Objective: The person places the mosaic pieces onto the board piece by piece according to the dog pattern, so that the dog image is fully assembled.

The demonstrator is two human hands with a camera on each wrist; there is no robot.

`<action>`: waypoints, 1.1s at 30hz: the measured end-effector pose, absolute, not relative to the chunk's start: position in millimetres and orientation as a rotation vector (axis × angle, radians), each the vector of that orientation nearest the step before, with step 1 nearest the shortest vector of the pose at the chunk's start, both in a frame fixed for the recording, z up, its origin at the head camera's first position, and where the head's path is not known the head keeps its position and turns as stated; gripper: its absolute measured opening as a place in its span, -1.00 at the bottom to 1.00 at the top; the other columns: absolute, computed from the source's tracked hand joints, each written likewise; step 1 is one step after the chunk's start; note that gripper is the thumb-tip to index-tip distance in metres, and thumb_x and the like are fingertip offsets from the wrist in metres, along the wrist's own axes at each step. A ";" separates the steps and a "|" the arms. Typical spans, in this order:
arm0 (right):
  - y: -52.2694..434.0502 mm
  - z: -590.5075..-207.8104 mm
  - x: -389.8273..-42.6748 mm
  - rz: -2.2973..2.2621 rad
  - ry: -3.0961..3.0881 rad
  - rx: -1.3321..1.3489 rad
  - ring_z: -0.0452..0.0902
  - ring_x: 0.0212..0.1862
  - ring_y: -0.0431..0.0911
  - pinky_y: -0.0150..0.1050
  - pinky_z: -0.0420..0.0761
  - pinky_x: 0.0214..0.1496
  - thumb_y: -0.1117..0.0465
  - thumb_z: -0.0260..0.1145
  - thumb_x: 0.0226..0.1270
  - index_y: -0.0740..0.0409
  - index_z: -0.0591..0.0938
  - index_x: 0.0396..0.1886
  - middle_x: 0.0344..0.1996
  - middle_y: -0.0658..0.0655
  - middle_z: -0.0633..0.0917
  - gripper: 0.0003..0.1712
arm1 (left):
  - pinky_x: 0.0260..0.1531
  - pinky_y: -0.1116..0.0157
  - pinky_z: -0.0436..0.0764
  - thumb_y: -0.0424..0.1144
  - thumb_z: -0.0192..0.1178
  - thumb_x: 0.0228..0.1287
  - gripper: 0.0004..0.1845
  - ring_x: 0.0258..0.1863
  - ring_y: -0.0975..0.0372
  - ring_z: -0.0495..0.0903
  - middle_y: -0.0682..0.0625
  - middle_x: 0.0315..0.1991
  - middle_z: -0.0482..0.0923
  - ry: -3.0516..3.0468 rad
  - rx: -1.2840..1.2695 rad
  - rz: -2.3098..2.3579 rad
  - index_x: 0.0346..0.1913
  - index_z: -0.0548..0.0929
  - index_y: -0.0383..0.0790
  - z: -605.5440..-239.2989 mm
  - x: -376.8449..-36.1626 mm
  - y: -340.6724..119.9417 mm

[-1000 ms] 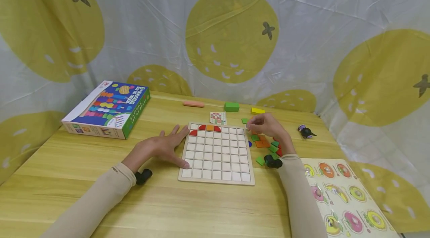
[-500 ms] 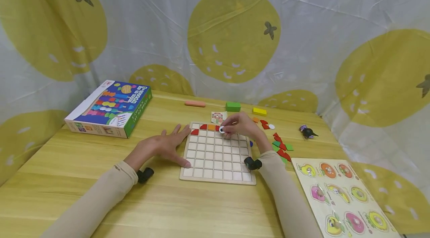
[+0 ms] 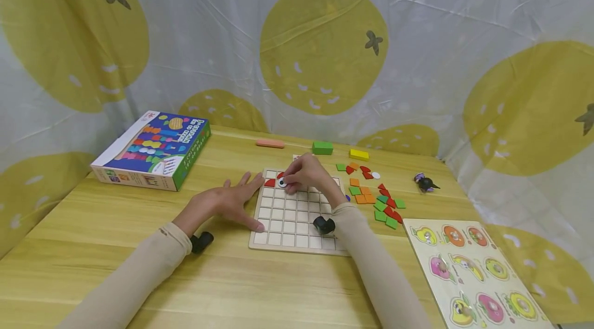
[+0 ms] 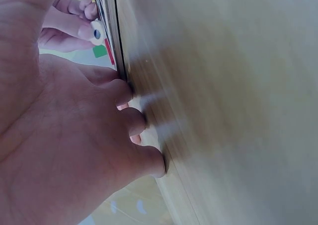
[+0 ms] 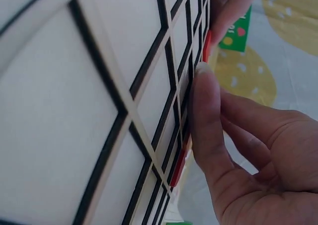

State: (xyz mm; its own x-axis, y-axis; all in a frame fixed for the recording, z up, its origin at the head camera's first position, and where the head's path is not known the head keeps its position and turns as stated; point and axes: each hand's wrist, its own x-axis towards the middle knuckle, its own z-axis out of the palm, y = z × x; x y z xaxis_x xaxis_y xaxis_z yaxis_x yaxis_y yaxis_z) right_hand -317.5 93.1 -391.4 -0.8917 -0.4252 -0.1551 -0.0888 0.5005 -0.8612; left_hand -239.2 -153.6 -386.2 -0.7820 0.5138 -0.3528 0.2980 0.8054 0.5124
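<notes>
Right hand (image 3: 303, 174) pinched a small white round piece with a dark dot (image 3: 281, 182) between thumb and fingertips, holding it over the second row of the grid board (image 3: 297, 233), near the board's far left corner. Left hand (image 3: 229, 204) lay flat on the worktop (image 3: 139, 262), fingers spread straight, fingertips against the board's left edge.

Progress, as judged: only the far row held pieces, with a red piece (image 3: 269, 183) visible at its left end and the rest of that row hidden under the right hand. All other cells appeared unfilled. A loose scatter of coloured tiles (image 3: 378, 200) lay on the worktop off the board's right edge, so most of the work looked undone.

View notes: the head camera alone showed the board's full layout and the scatter. The left wrist camera showed the round piece's dark dot edge-on in the other hand's fingers. The right wrist camera showed the grid lines close up and thin red tile edges (image 5: 206, 46), but not the round piece.
</notes>
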 end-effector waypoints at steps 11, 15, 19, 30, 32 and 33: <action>94.1 -391.7 -312.9 -1.292 2.416 -0.460 0.72 -0.57 -0.09 -0.21 0.80 -0.41 0.41 0.53 0.39 0.36 0.84 -0.29 -0.49 0.22 0.81 -0.94 | 0.58 -0.43 -0.36 0.33 0.53 0.19 0.43 0.74 -0.20 -0.44 -0.27 0.78 -0.31 2.496 0.601 0.598 0.77 -0.19 -0.28 -384.7 -238.3 -151.0; 94.4 -392.8 -312.9 -1.265 2.439 -0.487 0.70 -0.58 -0.11 -0.24 0.79 -0.43 0.40 0.58 0.33 0.32 0.83 -0.32 -0.50 0.19 0.80 -0.94 | 0.57 -0.43 -0.37 0.33 0.53 0.20 0.43 0.74 -0.21 -0.44 -0.29 0.78 -0.30 2.493 0.611 0.597 0.76 -0.19 -0.30 -383.6 -237.9 -150.2; 92.8 -394.0 -313.6 -1.226 2.493 -0.519 0.68 -0.60 -0.13 -0.26 0.76 -0.47 0.37 0.62 0.28 0.27 0.83 -0.34 -0.54 0.14 0.79 -0.91 | 0.57 -0.43 -0.36 0.33 0.52 0.21 0.43 0.74 -0.21 -0.44 -0.29 0.77 -0.30 2.493 0.615 0.600 0.76 -0.20 -0.31 -383.5 -238.1 -149.7; 85.7 -392.2 -310.9 -1.185 2.560 -0.538 0.65 -0.64 -0.15 -0.29 0.72 -0.51 0.35 0.64 0.27 0.28 0.79 -0.37 -0.62 0.13 0.75 -0.86 | 0.56 -0.45 -0.37 0.32 0.52 0.21 0.43 0.73 -0.23 -0.45 -0.30 0.77 -0.31 2.504 0.622 0.597 0.76 -0.19 -0.31 -385.8 -238.8 -152.2; 86.2 -391.7 -310.9 -1.185 2.557 -0.544 0.65 -0.63 -0.14 -0.29 0.73 -0.49 0.33 0.64 0.28 0.28 0.80 -0.35 -0.61 0.14 0.75 -0.86 | 0.56 -0.44 -0.37 0.33 0.52 0.21 0.43 0.73 -0.23 -0.45 -0.30 0.77 -0.31 2.504 0.622 0.596 0.76 -0.20 -0.31 -386.1 -239.0 -152.4; 87.4 -391.0 -310.7 -1.184 2.557 -0.549 0.66 -0.62 -0.13 -0.29 0.73 -0.48 0.32 0.64 0.29 0.28 0.80 -0.34 -0.60 0.14 0.75 -0.85 | 0.56 -0.45 -0.37 0.32 0.52 0.21 0.43 0.73 -0.24 -0.45 -0.30 0.77 -0.31 2.505 0.625 0.598 0.76 -0.20 -0.32 -386.2 -239.1 -152.5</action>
